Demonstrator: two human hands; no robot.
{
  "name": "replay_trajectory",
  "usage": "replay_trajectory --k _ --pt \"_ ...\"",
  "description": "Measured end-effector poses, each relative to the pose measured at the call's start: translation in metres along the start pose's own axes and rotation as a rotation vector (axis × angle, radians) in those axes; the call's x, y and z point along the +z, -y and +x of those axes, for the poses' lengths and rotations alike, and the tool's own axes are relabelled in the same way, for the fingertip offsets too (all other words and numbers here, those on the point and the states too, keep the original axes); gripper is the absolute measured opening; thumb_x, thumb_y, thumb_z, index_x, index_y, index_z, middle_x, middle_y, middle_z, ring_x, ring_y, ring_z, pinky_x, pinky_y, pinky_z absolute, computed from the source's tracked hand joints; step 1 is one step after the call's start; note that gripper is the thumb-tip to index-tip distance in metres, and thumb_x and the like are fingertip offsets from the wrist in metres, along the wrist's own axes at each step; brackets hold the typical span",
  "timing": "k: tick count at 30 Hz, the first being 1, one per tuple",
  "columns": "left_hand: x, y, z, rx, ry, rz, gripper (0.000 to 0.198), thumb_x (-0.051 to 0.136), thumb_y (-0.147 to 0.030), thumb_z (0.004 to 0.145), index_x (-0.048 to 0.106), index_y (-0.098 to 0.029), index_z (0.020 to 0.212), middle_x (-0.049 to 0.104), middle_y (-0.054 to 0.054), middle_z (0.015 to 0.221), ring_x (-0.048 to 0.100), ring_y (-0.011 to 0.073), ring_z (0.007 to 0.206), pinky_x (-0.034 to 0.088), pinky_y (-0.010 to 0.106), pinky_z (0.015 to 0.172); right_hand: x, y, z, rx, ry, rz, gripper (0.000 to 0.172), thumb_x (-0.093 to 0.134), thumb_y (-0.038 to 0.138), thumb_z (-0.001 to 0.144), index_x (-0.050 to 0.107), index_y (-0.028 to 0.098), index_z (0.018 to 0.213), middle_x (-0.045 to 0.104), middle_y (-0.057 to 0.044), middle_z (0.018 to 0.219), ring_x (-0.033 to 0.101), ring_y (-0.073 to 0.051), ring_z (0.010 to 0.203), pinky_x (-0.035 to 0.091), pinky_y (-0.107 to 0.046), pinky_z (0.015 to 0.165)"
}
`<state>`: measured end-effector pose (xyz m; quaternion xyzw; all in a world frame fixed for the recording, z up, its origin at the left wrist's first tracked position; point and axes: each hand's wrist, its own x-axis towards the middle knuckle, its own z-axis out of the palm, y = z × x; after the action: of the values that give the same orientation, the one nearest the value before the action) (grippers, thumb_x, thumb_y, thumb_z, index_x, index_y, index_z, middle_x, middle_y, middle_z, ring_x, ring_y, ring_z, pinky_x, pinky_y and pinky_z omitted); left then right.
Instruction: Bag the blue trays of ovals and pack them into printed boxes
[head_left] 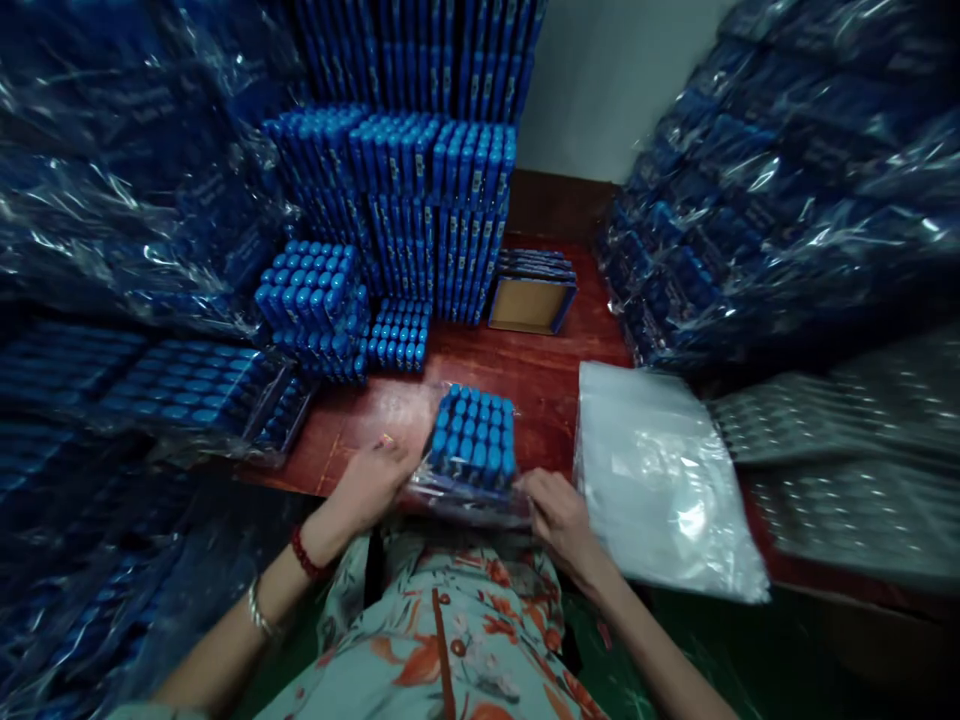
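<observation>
A block of blue capped tubes [474, 437] stands on end at the near edge of the red-brown table [540, 375], partly inside a clear plastic bag [457, 492]. My left hand [373, 482] grips the bag's left edge, fingers curled on the film. At the bag's right lower corner my right hand [556, 517] pinches the plastic. Both hands sit close against the bundle, one on each side.
A stack of flat clear bags [660, 480] lies to the right. Tall stacks of blue tubes [420, 210] and smaller bundles [311, 300] fill the table's back. An open cardboard box [529, 303] sits behind. Bagged bundles [787, 190] pile up on both sides.
</observation>
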<state>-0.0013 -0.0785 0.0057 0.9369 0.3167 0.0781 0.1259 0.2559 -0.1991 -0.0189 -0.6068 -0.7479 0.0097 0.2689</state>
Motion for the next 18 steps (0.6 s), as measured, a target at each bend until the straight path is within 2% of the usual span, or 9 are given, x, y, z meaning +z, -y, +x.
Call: replay_trajectory --k 3,6,9,12,15,18 --pt "-0.049 0.011 0.035 -0.048 -0.264 -0.019 0.016 0.048 -0.015 0.081 0.063 -0.020 0.081 0.063 0.007 0.075 0.056 0.0224 0.080 0.038 0.035 0.079 -0.029 -0.010 0.049 0.075 -0.265 0.053 0.023 0.042 0.020 0.086 0.065 0.022 0.084 0.064 -0.005 0.087 0.057 -0.016 0.077 0.043 -0.029 0.071" --pt "-0.074 0.018 0.070 -0.080 -0.501 -0.256 0.015 0.052 -0.020 0.080 0.066 -0.019 0.078 0.065 0.005 0.078 0.058 0.0213 0.083 0.038 0.035 0.084 -0.039 -0.018 0.094 0.211 -0.523 0.228 0.017 0.051 0.029 0.085 0.066 0.022 0.081 0.065 -0.004 0.094 0.058 -0.018 0.088 0.044 -0.032 0.082" --pt "-0.072 0.023 0.100 -0.164 -0.674 -0.738 0.016 0.059 -0.029 0.078 0.068 -0.016 0.076 0.068 0.004 0.078 0.061 0.0185 0.078 0.044 0.031 0.079 -0.028 -0.027 0.127 0.355 -0.632 0.576 0.020 0.057 0.036 0.080 0.061 0.018 0.072 0.065 -0.003 0.079 0.060 -0.017 0.078 0.045 -0.033 0.079" --pt "-0.062 0.024 0.117 -0.261 -0.756 -1.152 0.022 0.067 -0.034 0.071 0.069 -0.013 0.071 0.070 0.005 0.075 0.063 0.0184 0.077 0.047 0.029 0.077 -0.010 -0.034 0.148 0.413 -0.664 0.849 0.021 0.061 0.036 0.077 0.054 0.017 0.072 0.063 0.000 0.067 0.059 -0.015 0.067 0.046 -0.031 0.073" --pt "-0.056 0.024 0.122 -0.254 -0.794 -1.369 0.024 0.068 -0.036 0.072 0.071 -0.012 0.074 0.072 0.007 0.080 0.065 0.0189 0.082 0.047 0.031 0.083 -0.002 -0.035 0.160 0.374 -0.697 0.938 0.021 0.063 0.034 0.076 0.051 0.017 0.072 0.063 0.001 0.064 0.060 -0.014 0.062 0.046 -0.029 0.069" --pt "-0.055 0.023 0.126 -0.215 -0.835 -1.510 0.026 0.069 -0.038 0.072 0.072 -0.013 0.078 0.073 0.008 0.084 0.067 0.0196 0.084 0.048 0.033 0.085 -0.003 -0.035 0.169 0.383 -0.750 0.967 0.022 0.065 0.033 0.074 0.050 0.017 0.074 0.061 0.002 0.062 0.060 -0.014 0.059 0.046 -0.028 0.065"
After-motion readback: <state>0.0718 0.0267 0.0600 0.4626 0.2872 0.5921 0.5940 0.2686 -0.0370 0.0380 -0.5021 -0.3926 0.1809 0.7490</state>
